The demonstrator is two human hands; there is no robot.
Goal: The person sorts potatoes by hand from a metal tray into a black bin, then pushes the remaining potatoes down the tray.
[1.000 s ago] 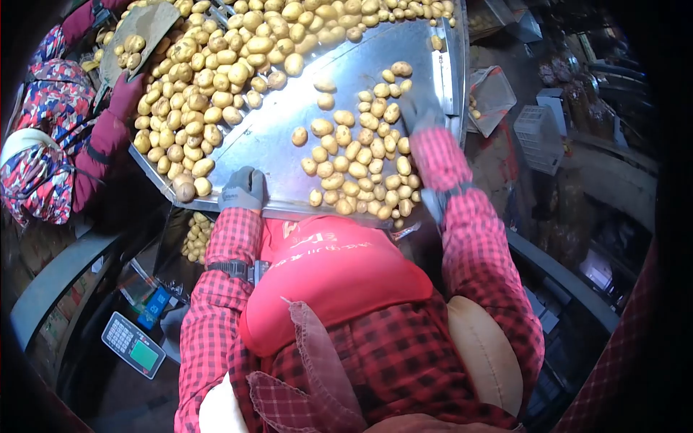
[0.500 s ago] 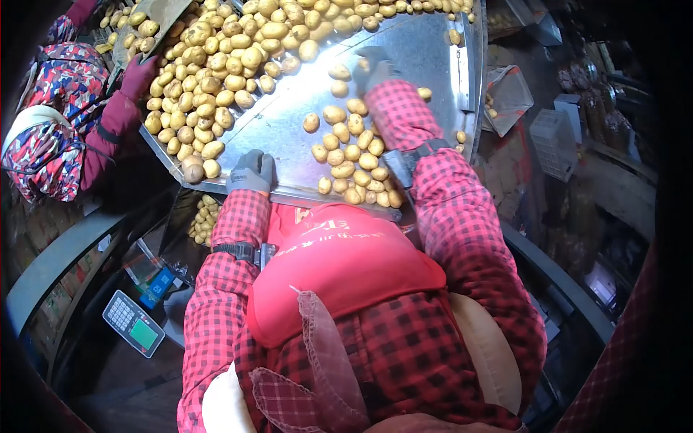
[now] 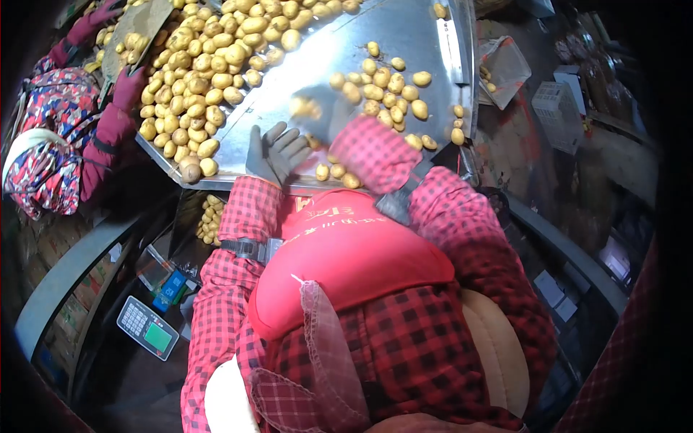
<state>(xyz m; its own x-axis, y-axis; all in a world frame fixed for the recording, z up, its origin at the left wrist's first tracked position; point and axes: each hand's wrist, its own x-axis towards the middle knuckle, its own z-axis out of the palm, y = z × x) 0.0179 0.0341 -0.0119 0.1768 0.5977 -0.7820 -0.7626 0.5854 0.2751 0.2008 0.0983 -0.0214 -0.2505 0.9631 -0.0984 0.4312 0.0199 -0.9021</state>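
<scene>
My left hand (image 3: 278, 153), in a grey glove, lies near the front edge of the metal table (image 3: 238, 155) with its palm turned up and its fingers apart, holding nothing. My right hand (image 3: 333, 119), gloved in grey too, is smeared by motion over the table's middle. Blurred potatoes (image 3: 306, 108) are just left of it; whether it grips any cannot be made out. A loose group of potatoes (image 3: 393, 88) lies beyond and right of the right hand. A few more potatoes (image 3: 337, 172) sit by the front edge, below the right sleeve.
A large heap of potatoes (image 3: 206, 61) covers the table's left side. At the far left, a person (image 3: 54, 137) in maroon gloves is beside a scoop-like tray (image 3: 137, 40). A digital scale (image 3: 148, 328) is below left. Crates (image 3: 556, 115) stand at the right.
My right hand has swept back from the far part of the table toward my left hand. The left hand has turned palm up and opened. Loose potatoes have shifted position.
</scene>
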